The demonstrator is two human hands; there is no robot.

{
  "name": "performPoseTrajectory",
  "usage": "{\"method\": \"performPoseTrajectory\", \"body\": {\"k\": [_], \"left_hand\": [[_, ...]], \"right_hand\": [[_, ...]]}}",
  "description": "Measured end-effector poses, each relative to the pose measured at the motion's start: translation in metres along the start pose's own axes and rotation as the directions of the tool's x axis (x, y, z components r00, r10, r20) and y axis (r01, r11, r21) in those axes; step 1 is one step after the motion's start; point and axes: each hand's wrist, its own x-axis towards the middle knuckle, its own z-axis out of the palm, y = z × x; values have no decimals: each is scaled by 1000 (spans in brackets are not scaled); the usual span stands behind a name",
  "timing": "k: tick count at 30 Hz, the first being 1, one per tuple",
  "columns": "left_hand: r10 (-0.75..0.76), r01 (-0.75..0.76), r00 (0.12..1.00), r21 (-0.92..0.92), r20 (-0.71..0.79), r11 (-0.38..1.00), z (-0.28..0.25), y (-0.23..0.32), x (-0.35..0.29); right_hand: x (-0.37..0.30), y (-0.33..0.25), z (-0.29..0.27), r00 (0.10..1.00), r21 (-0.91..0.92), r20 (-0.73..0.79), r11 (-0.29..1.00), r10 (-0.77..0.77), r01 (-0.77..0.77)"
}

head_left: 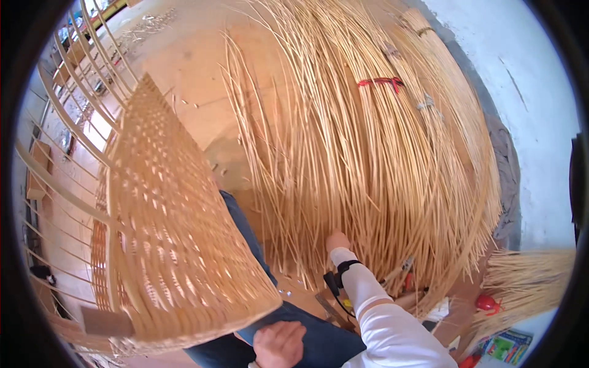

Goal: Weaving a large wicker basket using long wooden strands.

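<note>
My right hand [337,240] reaches forward to the near ends of a wide spread of thin, peeled wicker rods [368,159]. Its fingers are curled in among them, and whatever they pinch is hidden. Down in front of my lap, my left hand [279,345] is closed in a loose fist over my jeans, with no object visible in it. Just left of that hand stands a large half-woven wicker basket [178,214]. Its woven side slopes toward me, and long bare stakes [76,129] stick out at its left.
Red ties [380,81] bind some rods in the middle. Another rod bundle [521,276] lies at the right, with a small red object [488,303] on it. A pale wall [521,80] bounds the right side. Small offcuts litter the brown floor [184,61].
</note>
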Motion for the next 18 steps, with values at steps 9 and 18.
{"method": "performPoseTrajectory", "body": {"k": [9, 18], "left_hand": [[64, -65, 996, -19, -68, 998, 4, 2, -1], [26, -25, 998, 22, -54, 999, 7, 12, -11]], "right_hand": [[6, 23, -64, 961, 315, 16, 913, -278, 259], [-55, 69, -139, 918, 343, -176, 853, -354, 394]]}}
